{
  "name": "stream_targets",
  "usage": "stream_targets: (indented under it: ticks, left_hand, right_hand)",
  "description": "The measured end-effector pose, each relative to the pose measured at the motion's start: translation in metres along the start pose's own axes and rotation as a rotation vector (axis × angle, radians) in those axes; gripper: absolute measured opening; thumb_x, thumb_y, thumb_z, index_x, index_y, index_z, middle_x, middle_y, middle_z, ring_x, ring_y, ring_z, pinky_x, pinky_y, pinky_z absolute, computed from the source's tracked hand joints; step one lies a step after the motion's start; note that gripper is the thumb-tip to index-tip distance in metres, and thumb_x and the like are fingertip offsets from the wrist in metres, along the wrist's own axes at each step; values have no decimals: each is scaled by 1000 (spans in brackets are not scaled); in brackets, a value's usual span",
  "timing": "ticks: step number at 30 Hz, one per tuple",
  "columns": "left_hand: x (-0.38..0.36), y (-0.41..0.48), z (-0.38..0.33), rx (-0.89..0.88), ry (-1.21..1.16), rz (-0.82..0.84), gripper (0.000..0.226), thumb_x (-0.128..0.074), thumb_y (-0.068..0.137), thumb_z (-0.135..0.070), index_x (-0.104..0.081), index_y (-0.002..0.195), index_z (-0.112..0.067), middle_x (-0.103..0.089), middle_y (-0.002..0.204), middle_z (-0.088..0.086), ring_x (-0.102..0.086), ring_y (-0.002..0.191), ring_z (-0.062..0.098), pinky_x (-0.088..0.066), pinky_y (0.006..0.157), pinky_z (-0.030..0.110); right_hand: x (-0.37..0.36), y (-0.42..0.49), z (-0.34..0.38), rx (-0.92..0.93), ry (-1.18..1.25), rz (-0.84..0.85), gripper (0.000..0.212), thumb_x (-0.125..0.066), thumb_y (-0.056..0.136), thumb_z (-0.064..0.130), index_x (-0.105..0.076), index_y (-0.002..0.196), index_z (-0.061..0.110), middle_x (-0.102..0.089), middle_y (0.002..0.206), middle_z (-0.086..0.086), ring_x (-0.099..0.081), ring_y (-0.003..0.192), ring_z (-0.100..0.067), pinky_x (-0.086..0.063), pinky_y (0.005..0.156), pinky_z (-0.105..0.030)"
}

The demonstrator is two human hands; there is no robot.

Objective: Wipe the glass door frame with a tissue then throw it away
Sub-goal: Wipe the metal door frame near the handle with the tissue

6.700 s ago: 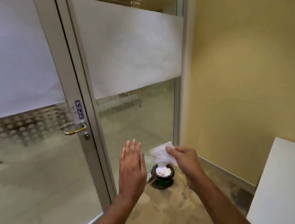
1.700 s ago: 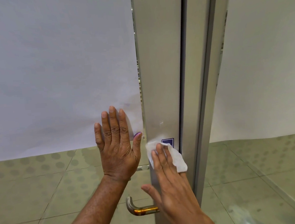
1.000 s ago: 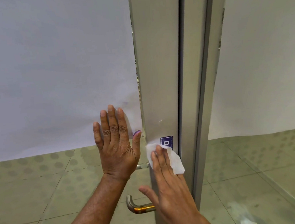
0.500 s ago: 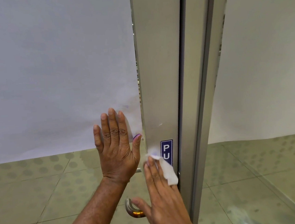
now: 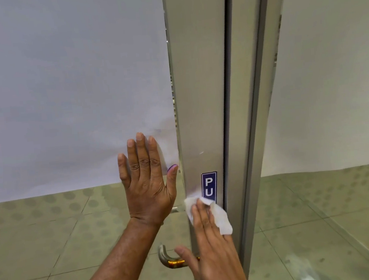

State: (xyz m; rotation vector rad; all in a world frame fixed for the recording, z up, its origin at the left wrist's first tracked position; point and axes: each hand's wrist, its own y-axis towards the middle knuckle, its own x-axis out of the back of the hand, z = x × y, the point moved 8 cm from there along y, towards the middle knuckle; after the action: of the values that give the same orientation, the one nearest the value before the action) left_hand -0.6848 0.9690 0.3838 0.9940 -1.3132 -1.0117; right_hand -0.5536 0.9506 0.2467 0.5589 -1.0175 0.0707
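The silver metal door frame [image 5: 199,93] runs upright through the middle of the view. My right hand [image 5: 213,249] lies flat on it, pressing a white tissue [image 5: 219,217] against the metal just under a blue PULL sticker [image 5: 209,186], whose lower letters it covers. My left hand [image 5: 147,183] rests flat and open on the glass pane left of the frame, fingers up, at the lower edge of the frosted film [image 5: 63,94].
A brass and steel door handle [image 5: 169,260] sticks out below, partly behind my right thumb. A second frame post [image 5: 259,111] and a fixed glass panel [image 5: 330,82] stand to the right. Tiled floor shows through the clear lower glass.
My right hand has slid the tissue down the frame, uncovering the top of the PULL sticker. My left hand has stayed pressed on the glass.
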Motion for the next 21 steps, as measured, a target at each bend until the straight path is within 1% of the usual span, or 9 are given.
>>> stream_targets:
  ticks: [3, 4, 8, 9, 11, 13, 15, 19, 21]
  left_hand:
    - [-2, 0, 1, -2, -2, 2, 71, -25, 110, -49, 1, 163, -10, 13, 172, 4, 8, 160, 23, 4, 130, 45]
    - [-2, 0, 1, -3, -5, 0, 71, -24, 110, -49, 1, 163, -10, 13, 172, 4, 8, 160, 23, 4, 130, 45]
    - [0, 1, 1, 1, -11, -7, 71, -23, 110, -49, 2, 163, -11, 11, 172, 4, 9, 160, 22, 4, 130, 44]
    - [0, 0, 0, 1, -9, -9, 71, -24, 110, -49, 2, 163, -10, 8, 172, 5, 9, 160, 22, 3, 130, 45]
    - [0, 0, 0, -1, -7, -12, 71, -24, 110, -49, 1, 163, -10, 2, 171, 5, 8, 160, 22, 2, 130, 45]
    - [-1, 1, 0, 0, -5, -14, 71, -25, 110, -49, 0, 163, -10, -5, 172, 8, 8, 160, 22, 2, 130, 46]
    - [0, 1, 1, 5, -4, -14, 71, -25, 110, -49, 0, 162, -9, -11, 170, 15, 8, 160, 22, 2, 130, 46]
    - [2, 2, -1, 1, -4, -10, 71, -23, 110, -49, 2, 162, -9, -13, 168, 18, 12, 159, 21, 3, 130, 45]
    - [2, 1, -1, 1, 0, -9, 71, -24, 109, -50, 2, 162, -9, -13, 168, 18, 12, 159, 21, 3, 130, 45]
  right_hand:
    - [20, 14, 19, 60, 27, -168, 91, -21, 93, 79, 14, 158, 24, 19, 166, 10, 17, 153, -9, 2, 126, -37]
    - [20, 16, 22, 73, 32, -160, 91, -21, 94, 78, 11, 159, 23, 17, 167, 9, 16, 153, -11, 2, 125, -38]
    - [-3, -10, 7, 53, -34, -14, 91, -20, 89, 83, 11, 157, 30, 18, 163, 16, 10, 153, -11, -26, 122, -42]
    - [-6, -15, 1, 48, -50, -10, 91, -19, 89, 83, 13, 156, 31, 19, 162, 17, 12, 152, -11, -27, 121, -41]
    - [-1, -10, 1, 46, -18, -45, 90, -18, 91, 81, 18, 156, 30, 24, 163, 16, 17, 152, -7, -16, 125, -38]
    - [19, 6, 14, 84, 23, -167, 87, -24, 96, 74, 10, 159, 24, 15, 167, 10, 11, 154, -10, -2, 125, -33]
    - [26, 16, 24, 93, 48, -195, 86, -27, 98, 71, 4, 160, 20, 10, 169, 6, 8, 155, -15, 4, 122, -33]
    - [2, -8, 7, 65, -29, -34, 88, -20, 94, 77, 21, 156, 30, 30, 161, 19, 23, 149, -2, -5, 126, -39]
    - [-2, -14, -4, 37, -24, -21, 88, -17, 92, 80, 25, 154, 34, 34, 158, 23, 26, 147, 1, -11, 125, -42]
